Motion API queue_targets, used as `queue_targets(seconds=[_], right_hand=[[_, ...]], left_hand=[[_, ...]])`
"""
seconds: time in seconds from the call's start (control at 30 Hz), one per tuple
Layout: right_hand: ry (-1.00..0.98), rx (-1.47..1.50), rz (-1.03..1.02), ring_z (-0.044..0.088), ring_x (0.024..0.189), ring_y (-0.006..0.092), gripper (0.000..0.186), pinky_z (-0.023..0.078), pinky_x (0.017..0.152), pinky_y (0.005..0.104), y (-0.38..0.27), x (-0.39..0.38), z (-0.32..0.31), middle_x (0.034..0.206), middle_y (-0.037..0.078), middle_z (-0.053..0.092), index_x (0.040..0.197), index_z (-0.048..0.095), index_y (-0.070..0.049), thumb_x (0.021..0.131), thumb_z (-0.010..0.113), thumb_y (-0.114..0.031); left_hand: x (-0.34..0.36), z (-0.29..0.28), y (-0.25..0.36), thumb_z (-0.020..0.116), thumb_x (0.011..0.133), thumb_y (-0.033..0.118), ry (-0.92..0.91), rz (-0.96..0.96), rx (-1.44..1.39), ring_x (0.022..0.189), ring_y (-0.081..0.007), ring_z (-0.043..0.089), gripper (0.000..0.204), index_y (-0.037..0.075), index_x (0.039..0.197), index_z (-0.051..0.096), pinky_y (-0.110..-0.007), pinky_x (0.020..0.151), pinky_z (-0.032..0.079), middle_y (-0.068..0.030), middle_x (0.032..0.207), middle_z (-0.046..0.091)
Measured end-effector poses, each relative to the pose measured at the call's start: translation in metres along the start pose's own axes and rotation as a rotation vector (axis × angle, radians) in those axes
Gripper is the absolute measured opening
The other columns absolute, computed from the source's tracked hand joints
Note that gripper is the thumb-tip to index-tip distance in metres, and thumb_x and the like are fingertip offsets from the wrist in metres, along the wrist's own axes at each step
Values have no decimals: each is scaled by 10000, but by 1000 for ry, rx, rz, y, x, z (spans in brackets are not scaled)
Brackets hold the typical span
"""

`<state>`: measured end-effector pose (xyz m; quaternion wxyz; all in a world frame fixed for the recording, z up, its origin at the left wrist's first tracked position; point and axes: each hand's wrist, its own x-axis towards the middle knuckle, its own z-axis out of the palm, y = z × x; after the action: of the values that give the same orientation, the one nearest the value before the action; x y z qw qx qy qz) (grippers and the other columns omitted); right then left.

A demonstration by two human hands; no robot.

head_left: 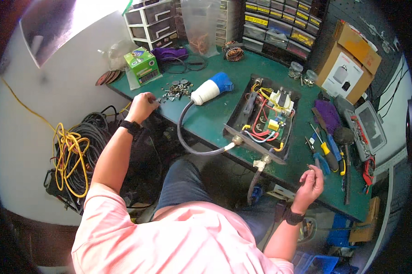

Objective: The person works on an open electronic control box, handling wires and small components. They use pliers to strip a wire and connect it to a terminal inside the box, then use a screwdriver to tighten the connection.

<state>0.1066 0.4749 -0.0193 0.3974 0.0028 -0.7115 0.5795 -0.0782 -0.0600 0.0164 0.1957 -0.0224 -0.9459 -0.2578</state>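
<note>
Lying at frame centre, the open black electrical box [263, 119] is running its long axis from lower left to upper right. Right hand [310, 182], lower right, is pinching something too small to tell. Left hand [142, 106] is reaching, fingers curled, into the screw pile [176, 90].

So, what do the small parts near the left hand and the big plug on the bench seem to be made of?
The small parts by the left hand look like metal: grey, with dull glints, probably screws and washers. The plug seems to be moulded plastic, with a matt white body and a blue cap. Its cable looks like dark rubber or soft plastic, since it bends in a smooth loop.
</note>
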Motion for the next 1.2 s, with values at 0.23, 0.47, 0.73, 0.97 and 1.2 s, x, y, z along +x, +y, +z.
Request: queue_targets(seconds=[0.23, 0.47, 0.73, 0.97, 1.2], right_hand=[[-24, 8, -46, 483, 646, 104, 169, 375, 536, 236, -4, -1, -1, 872, 52, 525, 991, 622, 31, 976, 537, -114], [-29, 21, -56, 476, 649, 105, 150, 377, 549, 233, -5, -2, -2, 880, 51, 525, 986, 620, 27, 973, 538, -98], [-18, 25, -21, 470, 646, 95, 122, 376, 548, 225, -8, -3, -1, 865, 44, 522, 998, 626, 17, 958, 531, -49], [-149, -5, 145, 480, 663, 72, 112, 376, 572, 208, -26, 11, 3, 810, 4, 542, 984, 674, 22, 919, 589, -9], [-437, -335, -120, 534, 626, 161, 72, 405, 562, 273, -98, 67, 17, 740, 74, 591, 906, 694, -6, 838, 678, -25]], left_hand=[[17, 12, 15, 630, 682, 64, -37, 59, 112, 780, -383, 669, 183, -5, 830, 711, -398, 743, 536, -240, 808, 667], [37, 27, 29, 640, 694, 76, -37, 49, 197, 722, -329, 675, 165, -34, 816, 660, -394, 693, 525, -249, 758, 643], [39, 26, 20, 676, 703, 69, 22, -72, -66, 760, -262, 682, 162, 3, 850, 696, -355, 723, 532, -170, 808, 698], [-10, 33, 11, 629, 817, 45, 410, 116, -31, 781, -231, 637, 131, -15, 932, 642, -327, 743, 510, -134, 852, 656], [-8, 64, 30, 652, 842, 86, 431, 163, 9, 924, -318, 594, 214, 9, 1039, 619, -378, 839, 478, -145, 971, 621]])
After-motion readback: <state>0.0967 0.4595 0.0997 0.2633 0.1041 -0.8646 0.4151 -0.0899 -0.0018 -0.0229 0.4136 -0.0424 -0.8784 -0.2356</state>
